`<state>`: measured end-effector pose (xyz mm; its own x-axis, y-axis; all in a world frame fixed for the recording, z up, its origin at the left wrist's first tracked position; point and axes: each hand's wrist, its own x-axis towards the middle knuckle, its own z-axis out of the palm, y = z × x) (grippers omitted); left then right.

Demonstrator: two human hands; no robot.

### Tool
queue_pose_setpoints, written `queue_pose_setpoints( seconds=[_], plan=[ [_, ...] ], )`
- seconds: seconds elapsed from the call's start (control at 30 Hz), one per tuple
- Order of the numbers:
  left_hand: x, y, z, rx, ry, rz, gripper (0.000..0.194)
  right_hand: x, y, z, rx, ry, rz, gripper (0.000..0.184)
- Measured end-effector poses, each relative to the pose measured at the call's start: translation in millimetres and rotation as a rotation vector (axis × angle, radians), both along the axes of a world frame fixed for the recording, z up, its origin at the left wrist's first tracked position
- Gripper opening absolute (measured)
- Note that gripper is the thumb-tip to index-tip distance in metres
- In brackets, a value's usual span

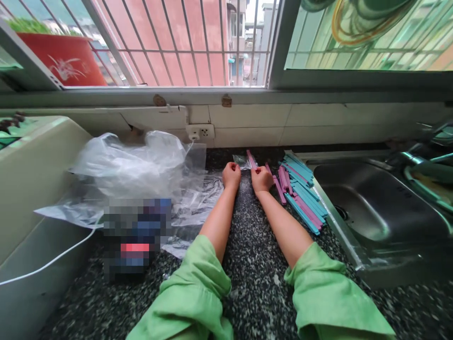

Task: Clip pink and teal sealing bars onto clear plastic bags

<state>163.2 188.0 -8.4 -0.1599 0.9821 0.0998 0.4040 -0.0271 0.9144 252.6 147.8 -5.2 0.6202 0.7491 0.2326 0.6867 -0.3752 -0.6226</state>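
Over the dark speckled countertop [258, 264], both my arms reach forward toward the wall. My left hand [231, 176] is closed in a pinch at the near left edge of a small clear plastic bag [241, 162]. Closed as well, my right hand [262, 179] grips a flat pink strip [251, 158] that sticks up past the fingers, against the bag's right side. Whether its end is inside the bag I cannot tell. Just right of that hand lies a loose pile of flat blue strips [300, 167] and pink strips [284, 179].
Crumpled clear plastic sheeting [130, 163] spreads at the left, near a blurred-out dark object [141, 236] and a white cable [53, 262]. A steel sink [375, 198] borders the pile on the right. A wall socket [200, 131] sits below the barred window.
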Motion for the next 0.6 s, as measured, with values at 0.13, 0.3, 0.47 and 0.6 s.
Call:
queue_pose_setpoints(
  seconds=[0.13,0.3,0.47,0.6],
  plan=[
    [8.4,20.9,1.6,-0.014,0.070,0.009,0.030,6.6,19.5,-1.2,-0.047,-0.023,-0.005,0.023],
    [13.2,38.0,1.8,-0.003,0.266,-0.038,0.029,12.3,34.7,0.5,-0.102,-0.054,-0.029,0.025],
    [14.3,40.5,0.6,0.005,0.396,-0.053,0.036,10.2,39.3,5.2,-0.192,-0.140,-0.041,0.030],
    [15.1,28.6,-0.5,0.050,0.536,-0.099,0.041,4.2,35.5,7.1,-0.204,-0.212,-0.017,0.038]
  ],
)
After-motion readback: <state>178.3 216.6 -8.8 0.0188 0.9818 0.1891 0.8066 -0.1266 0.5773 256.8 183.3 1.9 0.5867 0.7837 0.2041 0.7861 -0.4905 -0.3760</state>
